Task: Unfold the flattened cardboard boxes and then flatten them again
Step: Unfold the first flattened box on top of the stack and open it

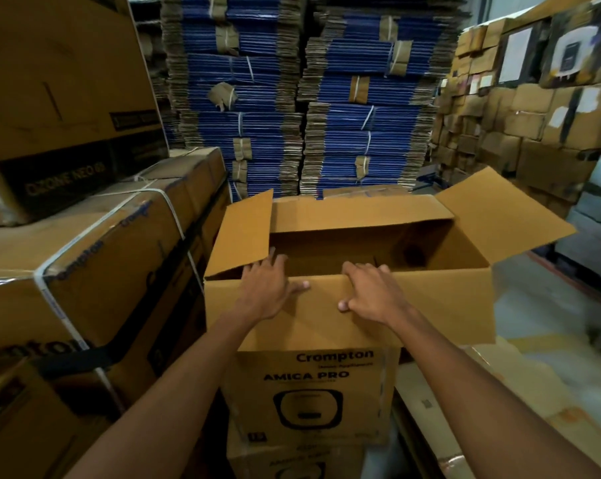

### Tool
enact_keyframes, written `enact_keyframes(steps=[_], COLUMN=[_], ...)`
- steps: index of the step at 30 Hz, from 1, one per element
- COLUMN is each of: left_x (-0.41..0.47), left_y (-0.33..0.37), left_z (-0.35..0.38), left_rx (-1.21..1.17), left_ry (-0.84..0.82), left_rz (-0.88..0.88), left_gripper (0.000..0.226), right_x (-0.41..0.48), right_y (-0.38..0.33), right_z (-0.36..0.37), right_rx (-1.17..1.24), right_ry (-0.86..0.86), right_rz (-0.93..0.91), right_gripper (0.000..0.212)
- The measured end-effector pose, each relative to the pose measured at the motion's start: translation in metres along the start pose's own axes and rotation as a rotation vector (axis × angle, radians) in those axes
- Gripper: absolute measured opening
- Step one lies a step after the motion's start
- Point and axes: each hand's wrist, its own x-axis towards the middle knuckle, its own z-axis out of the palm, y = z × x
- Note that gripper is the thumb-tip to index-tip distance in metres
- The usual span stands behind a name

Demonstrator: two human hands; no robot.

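Bundled stacks of flattened blue cartons [257,98] fill the warehouse background. Before them the cardboard box [326,385] stands opened (flaps spread outward), strapped brown boxes [84,271] just left of it. The left grip [268,288] and right grip [371,292] both clasp its near rim, fingers over, thumbs outside

Open box [430,305]: plain tan-brown; black lettering and a black outlined drawing on the near face;
Flattened stacks [268,133]: blue bands between brown corrugated edges; white ties;
Strapped cartons [102,271]: brown; white strap; dark, perhaps navy, print;
Upper left carton [60,81]: brown; black band;
Right-hand boxes [534,133]: brown; white labels
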Motion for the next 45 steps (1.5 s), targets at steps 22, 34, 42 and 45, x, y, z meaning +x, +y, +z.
enact_keyframes(steps=[22,34,42,45], left_x=[0.022,-0.004,-0.014,-0.017], left_y=[-0.072,-0.071,-0.066,-0.069], left_z=[-0.019,0.012,0.013,0.017], left_rx=[-0.175,-0.063,-0.041,-0.048], left_ry=[-0.103,0.093,0.149,0.176], left_rz=[-0.652,-0.553,-0.568,-0.568], left_gripper=[0.114,0.106,0.109,0.109], right_x=[-0.018,0.063,0.125,0.148], right_y=[-0.001,-0.033,-0.029,-0.02], right_z=[0.014,-0.016,-0.044,-0.06], right_rx=[-0.037,0.197,-0.1,-0.229], right_ry=[0.075,-0.035,0.462,0.412], right_rz=[0.021,0.297,0.144,0.109], right_gripper=[0.051,0.063,0.071,0.089])
